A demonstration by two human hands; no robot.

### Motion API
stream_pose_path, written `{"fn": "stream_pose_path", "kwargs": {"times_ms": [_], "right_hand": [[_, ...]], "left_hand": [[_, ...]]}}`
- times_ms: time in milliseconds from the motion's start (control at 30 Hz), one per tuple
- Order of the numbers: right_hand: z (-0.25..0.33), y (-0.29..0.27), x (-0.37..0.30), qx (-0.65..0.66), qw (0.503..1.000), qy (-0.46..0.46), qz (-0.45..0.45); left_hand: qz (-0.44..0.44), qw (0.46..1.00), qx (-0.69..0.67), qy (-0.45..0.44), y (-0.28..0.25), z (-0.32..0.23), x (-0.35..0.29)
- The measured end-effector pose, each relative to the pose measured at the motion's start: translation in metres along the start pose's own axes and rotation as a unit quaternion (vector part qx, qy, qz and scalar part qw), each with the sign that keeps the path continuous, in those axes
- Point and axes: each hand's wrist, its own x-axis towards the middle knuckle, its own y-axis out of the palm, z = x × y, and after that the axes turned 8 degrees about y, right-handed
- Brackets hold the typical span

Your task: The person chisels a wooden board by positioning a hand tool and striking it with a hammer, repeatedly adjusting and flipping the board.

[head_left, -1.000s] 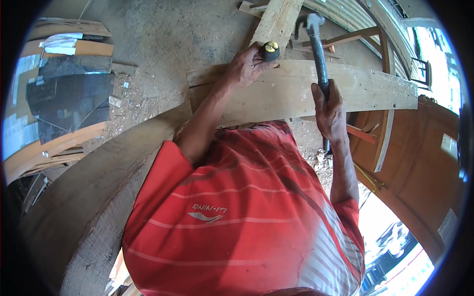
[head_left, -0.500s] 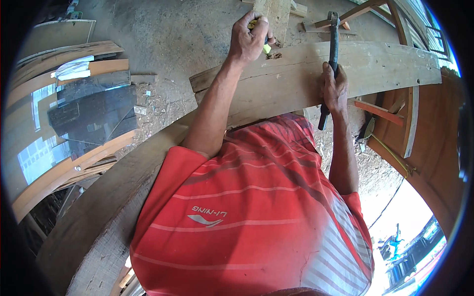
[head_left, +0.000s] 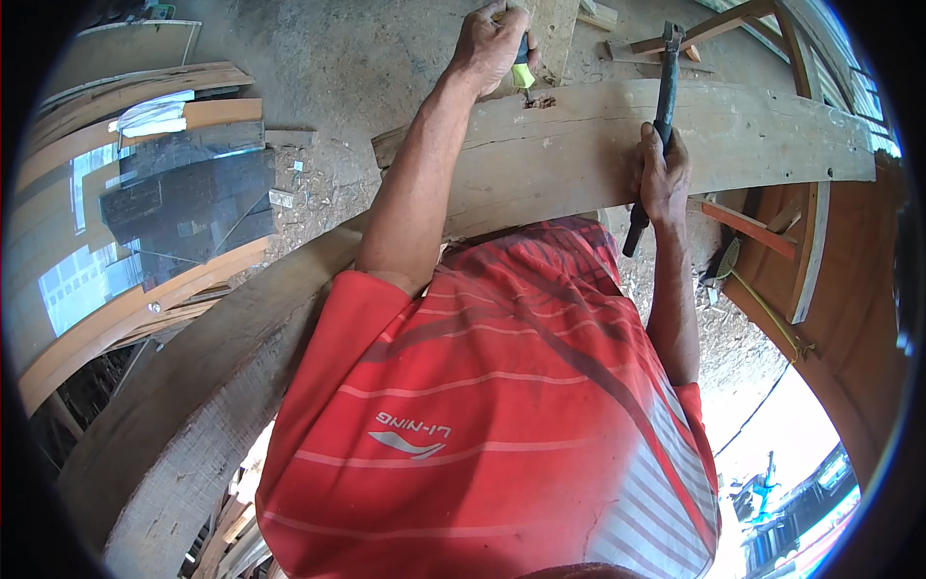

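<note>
Chisel (head_left: 522,66) sits lower in view than before, left hand (head_left: 492,43) clamped on it over the plank (head_left: 579,145). Right hand (head_left: 661,179) fingers grip the hammer (head_left: 656,125) handle, head raised.

Daylight floods in from the lower right, blown out to white glare there; the left side sits dimmer. Fisheye bending curves the timber (head_left: 617,145) edges (black vignette rings the frame), focus mostly sharp

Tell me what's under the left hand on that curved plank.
The left hand grips a yellow-and-black tool handle above a chipped notch in the curved plank. The tool's tip is hidden by the fingers.
</note>
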Motion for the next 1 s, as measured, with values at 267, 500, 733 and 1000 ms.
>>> {"fn": "stream_pose_path", "kwargs": {"times_ms": [267, 500, 733, 1000], "right_hand": [[-0.002, -0.002, -0.003, -0.017, 0.999, -0.033, -0.023], [-0.014, 0.000, -0.001, -0.013, 0.999, -0.043, -0.022], [-0.007, 0.001, -0.004, -0.021, 0.999, -0.017, -0.017], [-0.002, 0.003, -0.002, -0.017, 1.000, -0.018, -0.017]], "left_hand": [[-0.004, 0.999, 0.015, -0.041, 0.000, 0.001, 0.017], [-0.017, 0.991, 0.053, 0.119, 0.018, -0.008, -0.024], [-0.047, 0.954, 0.079, 0.284, 0.019, 0.000, -0.091], [-0.169, 0.926, -0.269, 0.204, -0.005, 0.002, -0.072]]}}
